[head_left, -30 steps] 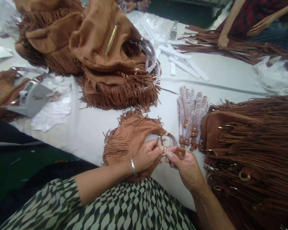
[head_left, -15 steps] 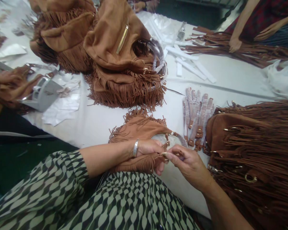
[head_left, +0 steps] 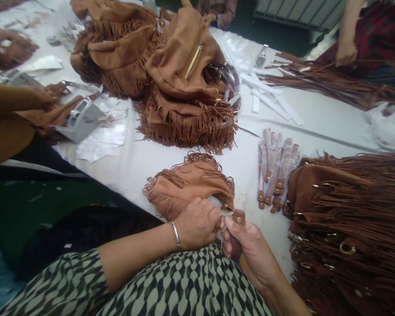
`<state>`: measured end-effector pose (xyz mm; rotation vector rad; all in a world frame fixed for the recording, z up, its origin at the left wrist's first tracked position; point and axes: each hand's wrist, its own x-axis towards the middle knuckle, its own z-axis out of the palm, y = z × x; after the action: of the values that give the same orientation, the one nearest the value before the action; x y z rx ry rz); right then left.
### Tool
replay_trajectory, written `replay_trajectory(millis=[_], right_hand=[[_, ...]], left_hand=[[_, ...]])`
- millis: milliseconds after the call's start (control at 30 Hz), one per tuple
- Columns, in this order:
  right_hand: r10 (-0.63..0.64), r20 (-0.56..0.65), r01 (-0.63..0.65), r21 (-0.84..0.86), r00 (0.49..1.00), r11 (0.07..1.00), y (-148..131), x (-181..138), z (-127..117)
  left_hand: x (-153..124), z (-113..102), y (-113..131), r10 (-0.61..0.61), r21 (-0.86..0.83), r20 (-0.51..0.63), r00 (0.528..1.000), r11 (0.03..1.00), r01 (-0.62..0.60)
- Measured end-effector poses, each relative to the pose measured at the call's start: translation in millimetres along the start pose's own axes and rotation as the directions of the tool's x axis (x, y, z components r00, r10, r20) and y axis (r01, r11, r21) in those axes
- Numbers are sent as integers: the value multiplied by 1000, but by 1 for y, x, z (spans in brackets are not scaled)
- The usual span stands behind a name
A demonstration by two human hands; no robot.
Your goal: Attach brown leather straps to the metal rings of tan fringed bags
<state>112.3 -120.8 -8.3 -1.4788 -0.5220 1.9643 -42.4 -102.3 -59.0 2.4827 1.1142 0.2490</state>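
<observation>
A tan suede bag with fringe (head_left: pixel 191 188) lies at the table's near edge, just beyond my hands. My left hand (head_left: pixel 199 221) is closed at the bag's near edge, its knuckles up and a silver bangle on the wrist; its fingertips are hidden. Meeting it, my right hand (head_left: pixel 246 243) is closed with thumb and fingers pinched round a brown leather strap, whose end tab (head_left: pixel 238 217) with a metal stud sticks up above the thumb. A metal ring shows on the bag beside the tab, partly covered.
Several plastic-wrapped straps (head_left: pixel 278 166) lie to the right, beside a pile of dark brown fringed bags (head_left: pixel 342 228). Tan fringed bags (head_left: pixel 187 87) are heaped ahead. A co-worker's arm (head_left: pixel 16 103) handles suede at left. White strips (head_left: pixel 273 101) and another person's hand (head_left: pixel 346 52) are farther off.
My left hand has turned knuckles up and come off the top of the bag toward me. My right hand has rolled over, lifting the studded tab into sight. The camera view has shifted left.
</observation>
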Motion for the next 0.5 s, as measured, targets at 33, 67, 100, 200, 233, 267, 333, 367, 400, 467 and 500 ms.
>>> replay_trajectory(millis=[33, 67, 100, 200, 233, 267, 333, 367, 400, 467, 500], right_hand=[[22, 31, -21, -43, 999, 999, 1, -1, -3], [47, 65, -42, -84, 997, 996, 1, 0, -7], [69, 95, -57, -117, 993, 991, 1, 0, -11], [112, 145, -89, -154, 983, 984, -1, 5, -19], [118, 145, -96, -152, 982, 984, -1, 8, -20], [121, 146, -100, -142, 982, 985, 0, 11, -21], [133, 164, -115, -113, 978, 987, 1, 17, -21], [139, 175, -124, -94, 975, 988, 2, 20, -22], [147, 185, -135, -78, 972, 988, 3, 23, -23], [162, 193, -154, -55, 968, 986, 4, 26, -26], [167, 195, -162, -46, 966, 986, 4, 27, -28]], left_hand=[[-1, 0, -4, 44, 10, 25, 999, 999, -44], [-2, -2, -8, 82, 15, 43, 996, 996, -83], [-2, -5, -11, 110, 20, 52, 993, 994, -111], [-1, -17, -14, 180, 42, 58, 982, 982, -183], [0, -21, -13, 214, 44, 61, 975, 975, -217], [3, -23, -13, 249, 43, 67, 966, 967, -252], [8, -26, -12, 293, 35, 90, 952, 954, -297], [11, -27, -13, 298, 28, 106, 949, 953, -303], [13, -27, -13, 294, 19, 123, 948, 954, -299], [17, -25, -14, 277, -6, 149, 949, 960, -279], [17, -23, -14, 266, -16, 151, 952, 964, -267]])
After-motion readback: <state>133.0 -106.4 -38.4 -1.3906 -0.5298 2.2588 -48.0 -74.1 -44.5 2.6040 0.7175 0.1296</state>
